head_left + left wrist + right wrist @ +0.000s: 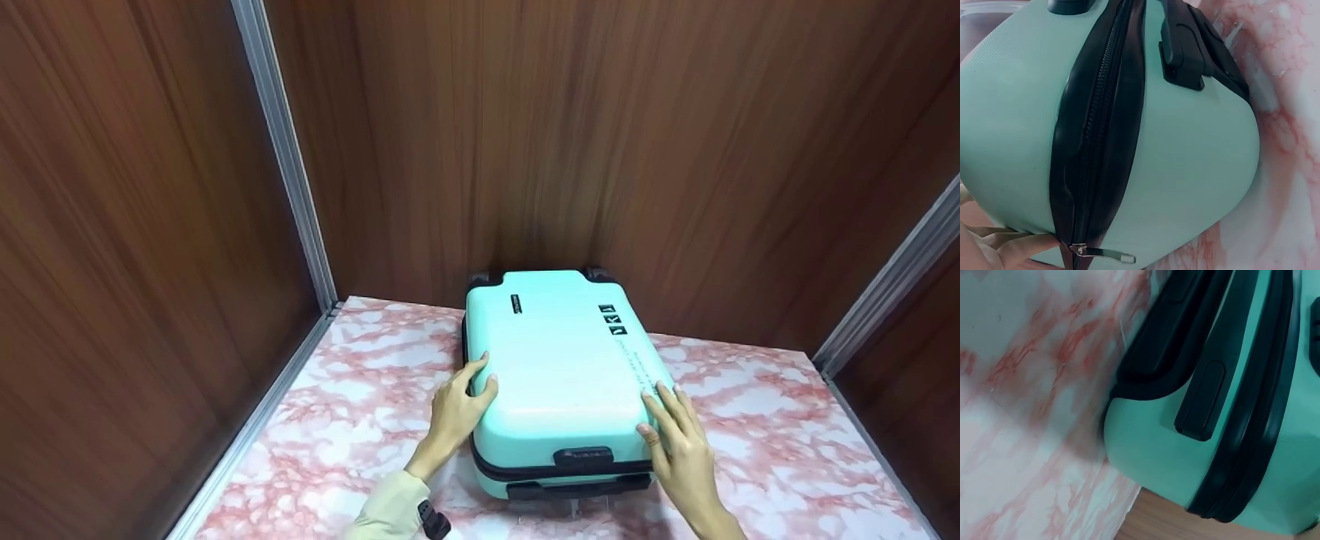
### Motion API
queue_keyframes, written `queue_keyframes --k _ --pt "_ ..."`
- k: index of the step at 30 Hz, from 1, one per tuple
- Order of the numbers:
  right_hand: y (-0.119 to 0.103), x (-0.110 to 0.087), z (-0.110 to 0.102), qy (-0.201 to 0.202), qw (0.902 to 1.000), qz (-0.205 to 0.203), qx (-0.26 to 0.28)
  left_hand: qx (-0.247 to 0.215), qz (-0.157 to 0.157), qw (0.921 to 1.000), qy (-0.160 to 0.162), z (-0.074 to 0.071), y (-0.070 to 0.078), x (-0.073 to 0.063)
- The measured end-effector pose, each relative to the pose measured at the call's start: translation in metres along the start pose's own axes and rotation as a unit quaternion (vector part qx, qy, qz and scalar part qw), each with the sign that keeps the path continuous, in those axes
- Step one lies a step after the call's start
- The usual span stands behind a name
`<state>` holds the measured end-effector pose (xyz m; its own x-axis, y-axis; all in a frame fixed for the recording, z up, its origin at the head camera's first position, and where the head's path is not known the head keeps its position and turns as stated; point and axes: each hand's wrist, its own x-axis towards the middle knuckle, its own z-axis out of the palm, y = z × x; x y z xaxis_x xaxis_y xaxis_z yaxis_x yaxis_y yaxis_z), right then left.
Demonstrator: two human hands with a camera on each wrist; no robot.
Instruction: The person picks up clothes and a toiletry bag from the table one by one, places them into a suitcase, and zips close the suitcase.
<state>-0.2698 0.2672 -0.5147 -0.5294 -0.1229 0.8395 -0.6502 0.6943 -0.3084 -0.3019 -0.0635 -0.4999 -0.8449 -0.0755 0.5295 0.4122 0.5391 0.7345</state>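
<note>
A mint-green hard-shell suitcase [559, 360] lies flat, with its wheels at the far end and its black carry handle [577, 487] facing the near side. My left hand [455, 405] is at its left edge, thumb and fingertips touching the lid. In the left wrist view, the fingers [1027, 247] lie close to the metal zipper pull [1107, 254] on the black zipper band [1098, 124]. The right hand [684, 450] rests with spread fingers on the lid's right edge. No hand shows in the right wrist view, only the suitcase's handle end.
Beneath the suitcase is a pink-and-white marbled tabletop [330, 442]. A brown wood-grain panel [525, 150] rises close behind the wheels. More panels flank both sides, joined by metal corner strips [289, 150].
</note>
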Motion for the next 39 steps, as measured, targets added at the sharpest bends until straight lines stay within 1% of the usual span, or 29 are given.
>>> queue_keyframes --k 2,4,6,9,13,15,16,20,24,28,31,34,37,39 --pt "0.005 0.002 -0.001 0.006 0.9998 -0.015 0.013 0.013 0.01 0.9998 0.008 0.001 0.003 -0.002" --pt "0.009 0.004 -0.003 0.001 0.9992 -0.028 0.027 0.03 0.019 0.9992 0.016 0.001 0.004 -0.005" --pt "0.012 0.005 -0.005 -0.011 0.9987 -0.037 0.033 0.047 0.024 0.9984 0.023 0.0 0.006 -0.007" --pt "0.012 0.006 -0.009 -0.042 0.9983 -0.026 0.03 0.063 0.02 0.9975 0.026 -0.003 0.006 -0.009" --pt "0.008 0.007 -0.015 -0.071 0.9974 0.001 0.003 0.071 -0.006 0.9972 0.021 -0.004 0.002 -0.006" --pt "0.006 0.006 -0.017 -0.083 0.9965 0.01 -0.009 0.067 -0.03 0.9971 0.017 -0.003 -0.001 -0.001" --pt "0.006 0.004 -0.018 -0.085 0.9962 0.007 -0.017 0.063 -0.042 0.997 0.014 -0.002 -0.002 0.001" --pt "0.005 -0.005 -0.018 -0.075 0.9962 -0.016 -0.04 0.04 -0.081 0.9958 -0.014 0.001 -0.007 0.007" --pt "0.007 -0.008 -0.014 -0.042 0.9975 -0.037 -0.042 0.017 -0.073 0.9966 -0.034 0.003 -0.008 0.009" --pt "0.009 -0.006 -0.012 -0.024 0.9987 -0.035 -0.03 -0.005 -0.062 0.9974 -0.036 0.005 -0.005 0.01" --pt "0.01 -0.006 -0.012 -0.015 0.999 -0.038 -0.021 -0.012 -0.063 0.9975 -0.031 0.005 -0.004 0.008" --pt "0.014 -0.003 -0.012 -0.008 0.9984 -0.054 -0.009 -0.014 -0.062 0.9978 -0.018 0.005 -0.001 0.004" --pt "0.02 0.001 -0.015 -0.019 0.9978 -0.063 0.005 -0.006 -0.062 0.998 0.002 0.006 0.004 -0.002" --pt "0.023 0.005 -0.018 -0.034 0.9977 -0.057 0.012 0.005 -0.06 0.9981 0.015 0.007 0.008 -0.005"
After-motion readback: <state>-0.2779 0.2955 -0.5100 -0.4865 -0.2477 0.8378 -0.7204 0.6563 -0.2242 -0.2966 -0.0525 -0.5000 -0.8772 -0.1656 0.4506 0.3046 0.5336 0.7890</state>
